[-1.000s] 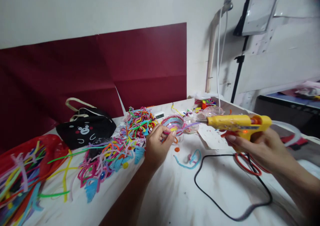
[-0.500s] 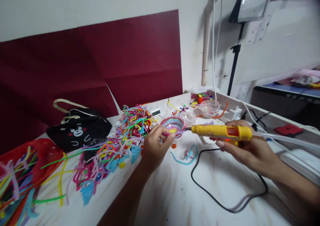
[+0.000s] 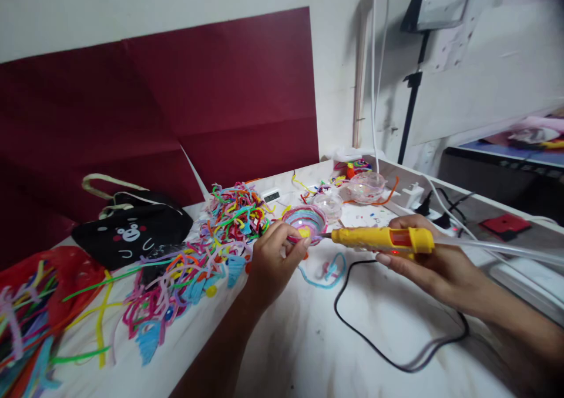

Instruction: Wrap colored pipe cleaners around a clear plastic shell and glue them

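Pipe cleaners [image 3: 39, 304], soft and fuzzy, spill from a crinkled red plastic bag [image 3: 81, 283] at your far left, beside a slouching black cloth bag [image 3: 132, 242] with pale handles. A tangled, many-coloured heap [image 3: 240, 210] of bent stems follows on the smooth white tabletop [image 3: 308, 339]. At centre, your left hand [image 3: 274, 257] steadies the bowl [image 3: 304, 213], thumb and forefinger pinching its near rim, the other fingers curled and partly hidden. Round and banded in pink and blue, the bowl sits just right of the heap, a yellow piece [image 3: 304, 232] showing inside. It looks light and likely to flex under a hard squeeze; the near left rim, away from the probably hot nozzle [image 3: 326, 235], seems the safest hold. That metal tip reaches the bowl's right edge from the yellow glue gun [image 3: 374, 239], a hard plastic tool best held by its handle. Below it loops a slim black cord [image 3: 399, 365]. Your right hand [image 3: 429, 263] wraps the gun, fingers closed around it; whether one presses the trigger, you cannot tell.
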The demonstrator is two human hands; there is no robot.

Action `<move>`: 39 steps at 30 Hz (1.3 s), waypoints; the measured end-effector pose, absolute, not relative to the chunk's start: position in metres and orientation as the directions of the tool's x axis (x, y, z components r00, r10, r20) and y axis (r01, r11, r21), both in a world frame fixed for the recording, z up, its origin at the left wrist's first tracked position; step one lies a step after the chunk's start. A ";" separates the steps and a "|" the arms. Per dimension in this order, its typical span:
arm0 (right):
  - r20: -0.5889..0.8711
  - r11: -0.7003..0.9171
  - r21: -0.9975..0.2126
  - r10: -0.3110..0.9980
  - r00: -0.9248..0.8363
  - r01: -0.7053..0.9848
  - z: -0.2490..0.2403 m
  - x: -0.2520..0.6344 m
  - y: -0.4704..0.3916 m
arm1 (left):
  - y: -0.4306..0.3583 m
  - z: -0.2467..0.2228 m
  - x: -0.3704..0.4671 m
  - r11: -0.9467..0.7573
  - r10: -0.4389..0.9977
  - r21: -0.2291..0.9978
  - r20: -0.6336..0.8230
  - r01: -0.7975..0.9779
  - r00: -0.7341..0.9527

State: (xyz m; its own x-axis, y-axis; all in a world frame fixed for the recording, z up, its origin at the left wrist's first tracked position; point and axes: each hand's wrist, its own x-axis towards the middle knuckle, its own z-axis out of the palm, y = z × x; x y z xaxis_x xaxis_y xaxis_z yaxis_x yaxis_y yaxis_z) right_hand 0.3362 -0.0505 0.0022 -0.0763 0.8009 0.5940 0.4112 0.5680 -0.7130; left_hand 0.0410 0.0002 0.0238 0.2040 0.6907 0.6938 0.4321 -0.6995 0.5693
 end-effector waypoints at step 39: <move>0.674 0.627 -0.422 0.700 -0.236 0.655 -0.019 0.343 -0.060 | 0.001 0.016 0.044 -0.731 0.653 0.509 0.715 0.455 0.248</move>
